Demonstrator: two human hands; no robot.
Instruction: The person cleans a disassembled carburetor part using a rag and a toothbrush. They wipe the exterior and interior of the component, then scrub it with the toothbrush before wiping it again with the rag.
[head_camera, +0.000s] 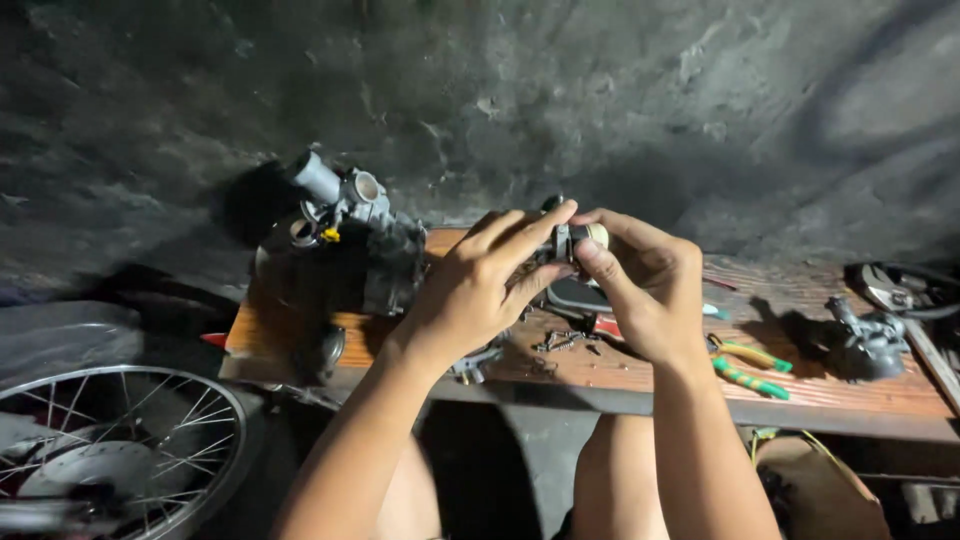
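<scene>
A worn wooden workbench (640, 375) carries a grey metal carburettor (355, 235) at its left end, green-handled pliers (750, 368) and loose screws (560, 342). Above it, the left hand (480, 285) and right hand (640, 285) pinch 1 small cream-tipped metal part (580, 238) between fingertips, raised for close viewing.

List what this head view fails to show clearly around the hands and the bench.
- Small part pinched between left hand and right hand: mostly covered by fingers, kind unclear.
- Screws on the bench: too small to count.
- Wheel: cut off by the left and bottom edges.
- Dark item at far right: cut off by the edge, in shadow.
- Pliers: jaws hidden behind the right wrist.
</scene>
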